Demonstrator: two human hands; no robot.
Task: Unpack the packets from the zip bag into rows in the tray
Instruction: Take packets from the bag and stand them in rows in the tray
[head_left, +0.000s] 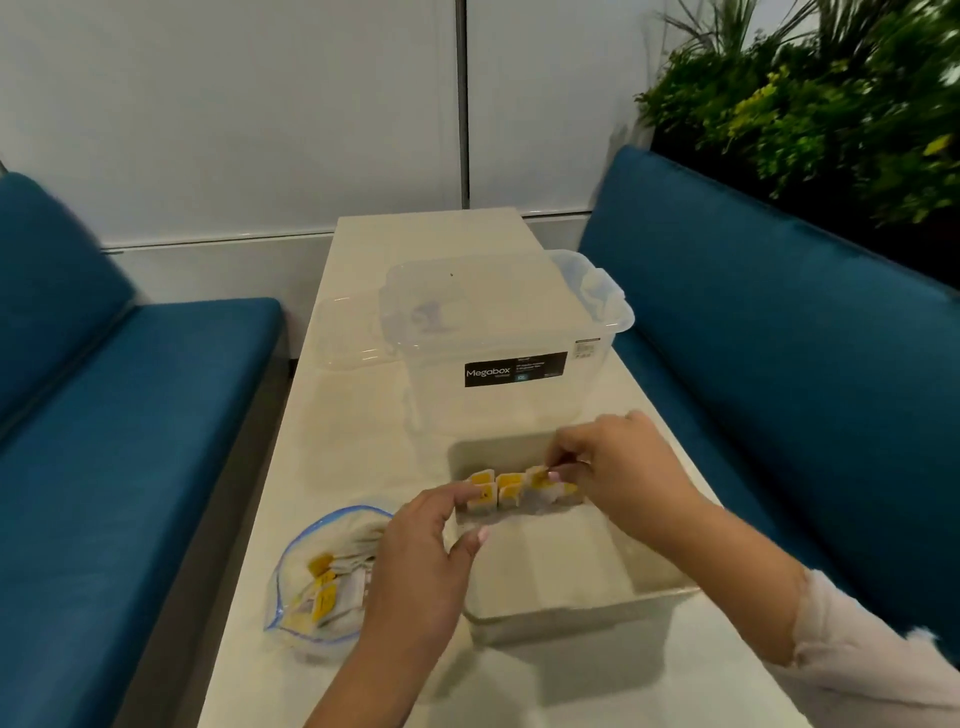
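Reaching into the tray (582, 608), both hands work a row of yellow-and-white packets (506, 491) standing across its middle. Her left hand (421, 561) pinches the nine o'clock end of the row; her right hand (618, 473) pinches a packet at three o'clock. At the tray's nine o'clock on the bench (363, 441), the zip bag (317, 582) holds more packets.

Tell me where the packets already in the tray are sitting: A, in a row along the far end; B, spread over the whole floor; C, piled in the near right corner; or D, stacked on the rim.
A: the packets stand in one row across the far end of the tray, with the left hand and right hand at its two ends.
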